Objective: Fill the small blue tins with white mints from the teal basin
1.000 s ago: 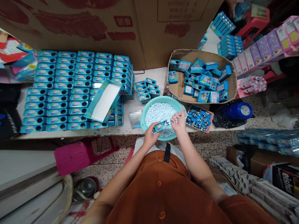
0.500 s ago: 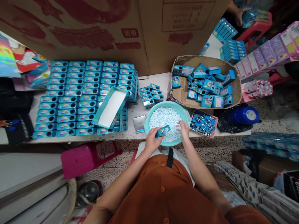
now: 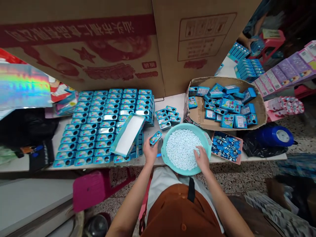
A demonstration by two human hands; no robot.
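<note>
A small blue tin [image 3: 155,137] with a dark round opening is gripped in my left hand [image 3: 149,152], just left of the turquoise basin [image 3: 208,146]. Small pale mints or candies [image 3: 181,146] fill the basin. My right hand [image 3: 202,158] is at the basin's right side, fingers apart and their tips at the candies. Beyond the left hand stands a small group of similar tins [image 3: 164,119]. To the left, many more tins [image 3: 85,126] are stacked in rows, with a white-lined blue tray [image 3: 129,135] tilted on top of them.
A cut-down cardboard box [image 3: 195,120] holds blue cartons [image 3: 228,104]. Beside the basin, a pink tray [image 3: 239,158] contains blue and silver round caps [image 3: 225,146]. A large carton [image 3: 118,49] rises behind. A magenta stool [image 3: 90,189] stands below the table's front edge. Another person's hand [image 3: 248,41] shows at upper right.
My left hand has carried the tin from above the basin to its left side. My right hand has lowered to the candies. The whole view has shifted, with everything appearing lower and farther right.
</note>
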